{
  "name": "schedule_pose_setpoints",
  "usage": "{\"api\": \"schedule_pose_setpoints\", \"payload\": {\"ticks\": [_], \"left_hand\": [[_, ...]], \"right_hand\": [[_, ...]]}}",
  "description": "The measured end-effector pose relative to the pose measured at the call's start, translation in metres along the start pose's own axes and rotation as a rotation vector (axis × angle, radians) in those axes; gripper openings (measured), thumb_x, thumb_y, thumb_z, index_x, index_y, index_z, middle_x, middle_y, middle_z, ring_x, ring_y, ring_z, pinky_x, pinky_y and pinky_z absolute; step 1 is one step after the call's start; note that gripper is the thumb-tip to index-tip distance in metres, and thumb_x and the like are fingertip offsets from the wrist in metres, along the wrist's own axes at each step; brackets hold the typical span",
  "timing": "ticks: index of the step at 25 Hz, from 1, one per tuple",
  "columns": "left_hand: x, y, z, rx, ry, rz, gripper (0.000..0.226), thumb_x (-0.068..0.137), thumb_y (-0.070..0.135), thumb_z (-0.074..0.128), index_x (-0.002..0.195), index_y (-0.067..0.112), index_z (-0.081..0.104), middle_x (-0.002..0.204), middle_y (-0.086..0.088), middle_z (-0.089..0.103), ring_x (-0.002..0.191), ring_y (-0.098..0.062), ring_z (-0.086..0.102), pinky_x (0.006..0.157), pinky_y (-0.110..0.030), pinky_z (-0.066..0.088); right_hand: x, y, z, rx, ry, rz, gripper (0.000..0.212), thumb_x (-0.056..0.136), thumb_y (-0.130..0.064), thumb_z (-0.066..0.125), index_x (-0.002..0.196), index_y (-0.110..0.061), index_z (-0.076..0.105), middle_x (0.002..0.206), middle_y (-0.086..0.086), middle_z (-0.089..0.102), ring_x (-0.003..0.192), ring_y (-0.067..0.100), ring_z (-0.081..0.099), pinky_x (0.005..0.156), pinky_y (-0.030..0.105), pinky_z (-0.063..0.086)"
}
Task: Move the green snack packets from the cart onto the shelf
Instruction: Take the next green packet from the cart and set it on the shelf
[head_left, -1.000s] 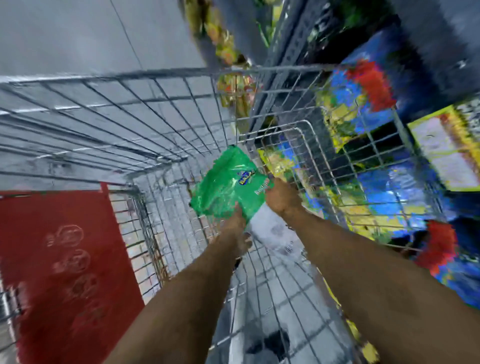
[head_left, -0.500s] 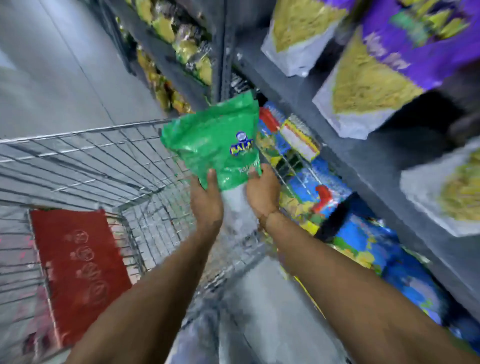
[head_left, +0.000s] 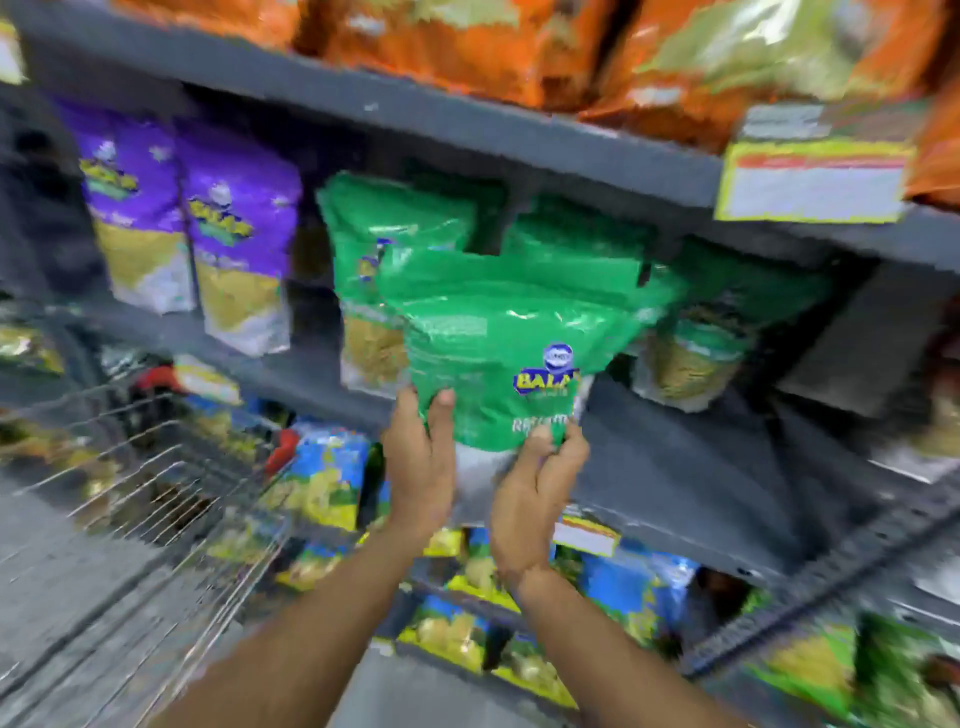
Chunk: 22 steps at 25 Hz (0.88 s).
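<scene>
two bare forearms reach up from the bottom edge toward the shelving. the left hand (head_left: 421, 467) clasps the lower left edge of a green snack packet (head_left: 498, 353), thumb pressed on its front face. the right hand (head_left: 540, 483) pinches the packet's lower right corner, fingers curled around the bottom seam. the packet is held upright in the air in front of the grey shelf (head_left: 675, 467), its blue and yellow logo facing the camera and its pale lower part mostly hidden behind the hands.

to the lower left, the wire shopping cart (head_left: 156, 467) sits beside the shelving, its mesh rim blurred; i cannot tell what lies inside it.

just behind the held packet, more green packets (head_left: 395, 249) stand upright on that same shelf, one to the left and at least one to the right, each with a clear window showing yellowish snack. a bare stretch of shelf board lies to the right of the hands. further left on this level stand two purple packets (head_left: 208, 234), side by side and touching.

below, a lower tier carries blue and yellow packets (head_left: 327, 478). above, the top tier holds orange packets (head_left: 467, 47), and a yellow-edged price label (head_left: 815, 182) hangs from its front edge.
</scene>
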<state>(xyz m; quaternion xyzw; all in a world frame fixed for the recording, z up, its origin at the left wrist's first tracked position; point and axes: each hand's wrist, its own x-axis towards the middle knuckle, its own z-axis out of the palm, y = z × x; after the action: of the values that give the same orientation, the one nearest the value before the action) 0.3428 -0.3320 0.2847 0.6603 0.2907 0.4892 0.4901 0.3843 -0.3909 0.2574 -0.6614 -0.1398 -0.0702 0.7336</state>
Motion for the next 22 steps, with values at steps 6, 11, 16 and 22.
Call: {"api": "schedule_pose_setpoints", "payload": {"ticks": [6, 11, 16, 22], "left_hand": [[-0.010, 0.053, 0.144, 0.022, -0.566, -0.082, 0.058, 0.091, 0.045, 0.040, 0.120, -0.005, 0.046, 0.127, -0.028, 0.053, 0.121, -0.037, 0.049, 0.095, -0.036, 0.032], [-0.003, 0.039, 0.212, 0.138, -0.872, -0.247, 0.045, 0.096, 0.033, 0.038, 0.128, 0.001, 0.042, 0.135, -0.016, 0.049, 0.130, -0.032, 0.040, 0.097, -0.035, 0.034], [-0.026, 0.024, 0.203, -0.025, -0.784, -0.213, 0.052, 0.093, 0.047, 0.032, 0.087, 0.008, 0.066, 0.097, -0.016, 0.068, 0.099, -0.020, 0.061, 0.090, -0.037, 0.044], [0.005, 0.005, 0.218, 0.054, -0.737, -0.110, 0.056, 0.077, 0.041, 0.067, 0.120, 0.016, 0.042, 0.122, -0.009, 0.052, 0.111, -0.011, 0.048, 0.095, -0.039, 0.041]], "right_hand": [[0.106, -0.006, -0.108, -0.139, 0.422, -0.037, 0.062, 0.083, -0.048, 0.032, 0.126, -0.004, 0.043, 0.116, 0.013, 0.049, 0.111, 0.032, 0.047, 0.099, 0.044, 0.036], [0.157, 0.013, -0.146, -0.409, 0.450, 0.252, 0.052, 0.089, -0.037, 0.034, 0.130, -0.007, 0.047, 0.124, 0.030, 0.052, 0.119, 0.040, 0.045, 0.101, 0.043, 0.034], [0.198, 0.034, -0.159, 0.004, 0.294, 0.498, 0.064, 0.087, -0.051, 0.047, 0.143, -0.025, 0.028, 0.139, 0.017, 0.047, 0.119, 0.032, 0.051, 0.110, 0.050, 0.035], [0.173, 0.029, -0.177, 0.158, 0.633, 0.425, 0.049, 0.098, -0.038, 0.029, 0.123, -0.003, 0.052, 0.114, 0.008, 0.055, 0.107, 0.019, 0.049, 0.085, 0.025, 0.037]]}}
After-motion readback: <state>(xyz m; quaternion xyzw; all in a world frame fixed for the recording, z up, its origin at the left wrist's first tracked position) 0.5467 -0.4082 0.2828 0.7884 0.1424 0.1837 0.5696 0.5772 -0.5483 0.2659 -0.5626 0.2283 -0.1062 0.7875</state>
